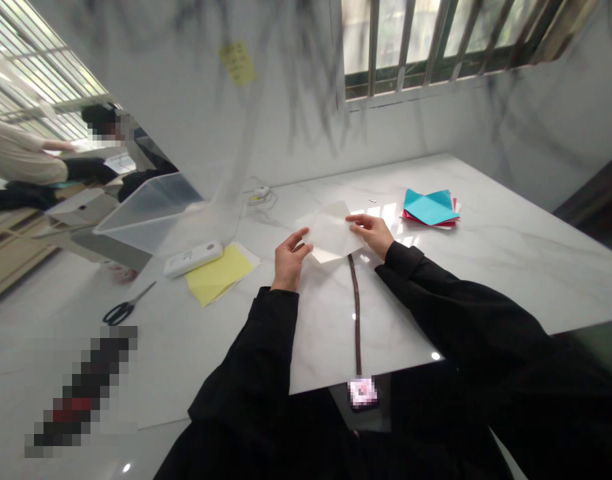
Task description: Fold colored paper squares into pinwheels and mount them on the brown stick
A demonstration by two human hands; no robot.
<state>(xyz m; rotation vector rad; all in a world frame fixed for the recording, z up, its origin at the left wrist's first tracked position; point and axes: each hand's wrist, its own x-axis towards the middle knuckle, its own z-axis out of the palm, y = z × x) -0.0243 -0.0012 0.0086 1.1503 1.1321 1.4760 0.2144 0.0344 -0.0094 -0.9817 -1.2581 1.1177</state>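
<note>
A sheet of white paper (332, 233) is held just above the marble-patterned table, with some creases or folded edges on it. My left hand (289, 259) pinches its left edge between thumb and fingers. On the opposite side, my right hand (373, 233) grips the upper right edge, fingers closed on the paper. Below the sheet, a dark brown strap (357, 307) hangs down toward me, ending at a blurred-out pinkish badge (363, 392) past the table's front edge.
Blue paper (433, 205) tops a stack with red sheets at right. Yellow paper (220, 275), a white oblong device (193, 259), scissors (129, 305) and a clear plastic bin (146, 217) are at left. A cable (261, 195) lies by the wall. Two people are in the left background.
</note>
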